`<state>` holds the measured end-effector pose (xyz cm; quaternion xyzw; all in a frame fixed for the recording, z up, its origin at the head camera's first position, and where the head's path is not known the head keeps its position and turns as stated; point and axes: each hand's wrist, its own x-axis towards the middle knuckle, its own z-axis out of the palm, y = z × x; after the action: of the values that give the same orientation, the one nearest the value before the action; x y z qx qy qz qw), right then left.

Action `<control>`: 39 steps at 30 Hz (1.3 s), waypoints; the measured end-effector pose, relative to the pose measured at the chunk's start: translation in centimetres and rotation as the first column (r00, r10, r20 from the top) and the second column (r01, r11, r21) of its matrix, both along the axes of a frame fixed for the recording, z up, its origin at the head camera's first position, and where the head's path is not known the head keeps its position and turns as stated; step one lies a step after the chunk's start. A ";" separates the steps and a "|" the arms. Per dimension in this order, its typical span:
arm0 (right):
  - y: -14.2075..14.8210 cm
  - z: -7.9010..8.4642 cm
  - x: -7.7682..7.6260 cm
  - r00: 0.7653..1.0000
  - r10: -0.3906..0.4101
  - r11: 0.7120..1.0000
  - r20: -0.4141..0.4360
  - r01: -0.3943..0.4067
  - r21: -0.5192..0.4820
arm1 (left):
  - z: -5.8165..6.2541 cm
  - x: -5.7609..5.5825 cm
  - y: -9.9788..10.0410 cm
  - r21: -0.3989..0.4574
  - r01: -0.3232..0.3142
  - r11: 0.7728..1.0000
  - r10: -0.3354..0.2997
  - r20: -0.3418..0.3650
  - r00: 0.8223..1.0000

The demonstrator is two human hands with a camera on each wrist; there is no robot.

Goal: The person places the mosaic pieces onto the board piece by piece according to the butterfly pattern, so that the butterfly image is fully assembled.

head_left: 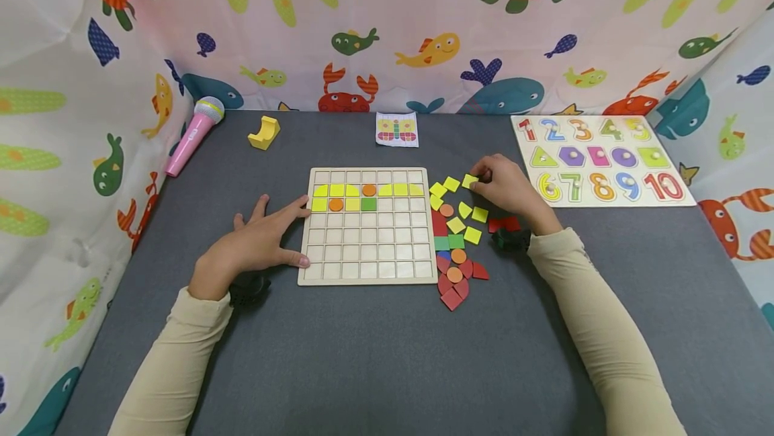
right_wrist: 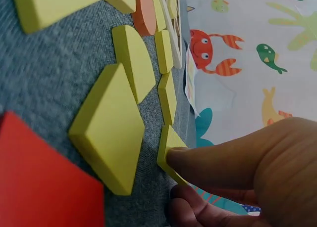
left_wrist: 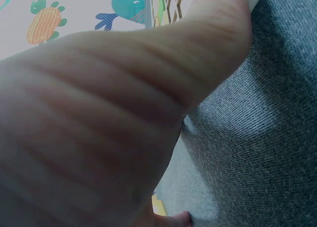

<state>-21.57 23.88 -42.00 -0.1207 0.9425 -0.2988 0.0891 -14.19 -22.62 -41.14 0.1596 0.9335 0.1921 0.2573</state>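
A wooden grid board [head_left: 367,252] lies flat in the middle, its two upper rows partly filled with yellow pieces, orange discs and a green square [head_left: 368,204]. My left hand [head_left: 256,241] touches the board's left edge with fingers spread. In the left wrist view the hand's underside [left_wrist: 99,123] fills much of the picture. To the right of the board, my right hand [head_left: 504,184] pinches a yellow square tile [right_wrist: 171,150] between thumb and finger, at the far end of the loose pieces. Close by lie another yellow square [right_wrist: 111,130] and a yellow quarter-round piece [right_wrist: 132,61].
Loose red pieces [head_left: 451,299], orange discs [head_left: 459,256] and green squares [head_left: 456,241] lie along the board's right side. Behind stands a small patterned card [head_left: 396,129]. A number puzzle [head_left: 605,197] lies right; a pink microphone [head_left: 190,144] and a yellow block [head_left: 264,133] lie left.
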 end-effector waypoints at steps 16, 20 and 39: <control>-2.0 1.3 0.0 0.995 -0.068 0.988 -0.077 0.057 -0.143 | 0.1 0.0 -0.1 -0.003 0.000 1.000 0.000 0.000 1.000; -3.5 1.9 0.1 0.995 -0.038 0.985 -0.095 0.021 -0.169 | 0.0 0.0 -0.2 -0.003 -0.001 1.000 0.001 0.002 1.000; -10.0 2.8 0.7 0.978 0.168 0.950 -0.121 -0.193 -0.243 | 0.3 0.1 0.0 0.003 -0.001 1.000 0.001 0.005 1.000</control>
<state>-20.88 13.90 -39.22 -0.2314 0.8847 -0.4012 0.0534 -14.11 -22.63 -40.86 0.1592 0.9326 0.1941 0.2593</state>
